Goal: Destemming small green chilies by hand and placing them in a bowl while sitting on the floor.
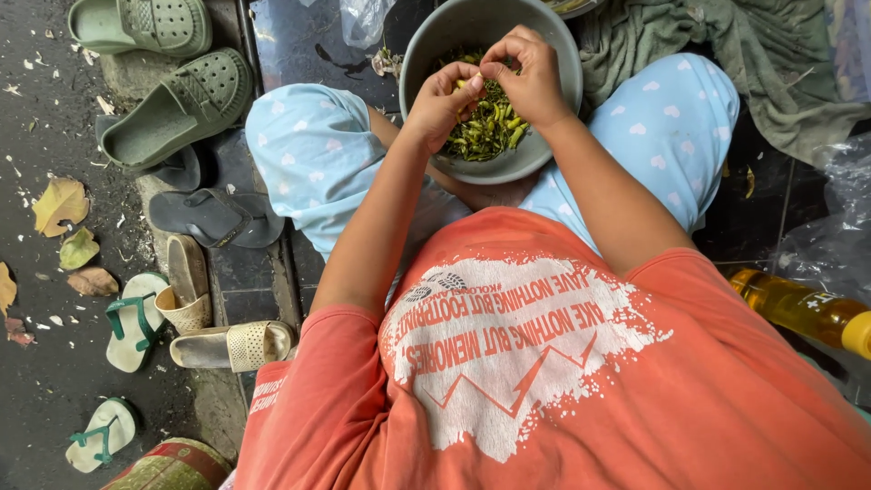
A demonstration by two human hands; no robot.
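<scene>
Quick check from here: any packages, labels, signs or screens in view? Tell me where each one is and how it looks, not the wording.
Bottle: right edge, lying tilted, clear with amber liquid, yellow cap, pale label.
Plastic bag: top centre beside the bowl, clear, crumpled.
Plastic wrap: far right, clear, crinkled.
Shirt print: on the orange shirt, white patch with orange lettering.
No signs or screens.

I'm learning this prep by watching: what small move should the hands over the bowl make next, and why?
Probably snap the stem off and let the chili drop. Both the left hand and right hand pinch one green chili right above the grey bowl, where a pile of chilies already lies.
</scene>
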